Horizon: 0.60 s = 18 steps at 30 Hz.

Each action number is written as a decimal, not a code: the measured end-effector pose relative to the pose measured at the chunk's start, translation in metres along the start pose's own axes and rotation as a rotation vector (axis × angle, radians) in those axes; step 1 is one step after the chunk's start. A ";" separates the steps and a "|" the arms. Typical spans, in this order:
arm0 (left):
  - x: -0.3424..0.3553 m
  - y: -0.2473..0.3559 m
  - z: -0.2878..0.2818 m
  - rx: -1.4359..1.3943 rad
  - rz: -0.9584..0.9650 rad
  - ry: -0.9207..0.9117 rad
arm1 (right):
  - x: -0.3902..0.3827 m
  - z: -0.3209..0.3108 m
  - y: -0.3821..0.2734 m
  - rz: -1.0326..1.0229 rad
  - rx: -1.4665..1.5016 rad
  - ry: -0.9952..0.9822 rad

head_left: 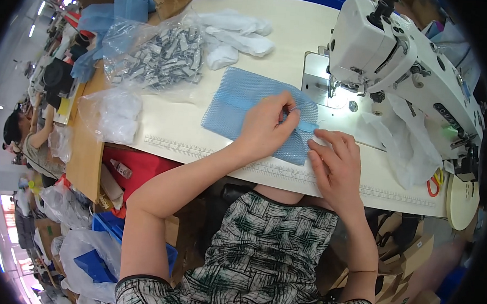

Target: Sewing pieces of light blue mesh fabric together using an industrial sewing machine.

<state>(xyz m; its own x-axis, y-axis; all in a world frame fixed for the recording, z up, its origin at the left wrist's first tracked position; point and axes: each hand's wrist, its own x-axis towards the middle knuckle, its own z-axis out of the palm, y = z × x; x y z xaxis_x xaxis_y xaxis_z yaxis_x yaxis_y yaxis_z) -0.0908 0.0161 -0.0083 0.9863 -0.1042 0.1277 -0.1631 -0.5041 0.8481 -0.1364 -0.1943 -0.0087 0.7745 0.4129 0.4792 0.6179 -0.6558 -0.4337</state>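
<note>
A light-blue mesh fabric piece (228,113) with a band across it lies on the white sewing table (172,134). My left hand (267,128) is closed in a pinch over its middle, on something too small to make out. My right hand (335,169) touches the band's right end with bent, separated fingers. Beyond both hands stands a white sewing machine (378,49), its lamp lit beside the metal needle plate (315,78). A ruler strip (188,148) runs along the table's front edge.
Left are a bag of small grey pieces (157,56), white cloths (238,39), blue fabric (131,0) and a clear bag (116,118). Right are white scraps (401,144) and scissors (434,181). A co-worker (46,141) works far left. Blue bins (102,221) sit below.
</note>
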 end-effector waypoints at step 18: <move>-0.024 -0.011 -0.017 0.076 0.355 -0.234 | 0.002 0.005 0.001 0.140 0.040 0.121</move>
<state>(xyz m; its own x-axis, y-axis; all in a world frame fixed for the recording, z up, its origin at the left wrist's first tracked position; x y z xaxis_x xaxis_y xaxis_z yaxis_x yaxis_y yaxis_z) -0.1118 0.0387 -0.0122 0.8382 -0.4698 0.2768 -0.5010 -0.4630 0.7312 -0.1337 -0.1913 -0.0125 0.8331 0.2387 0.4990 0.5119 -0.6746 -0.5318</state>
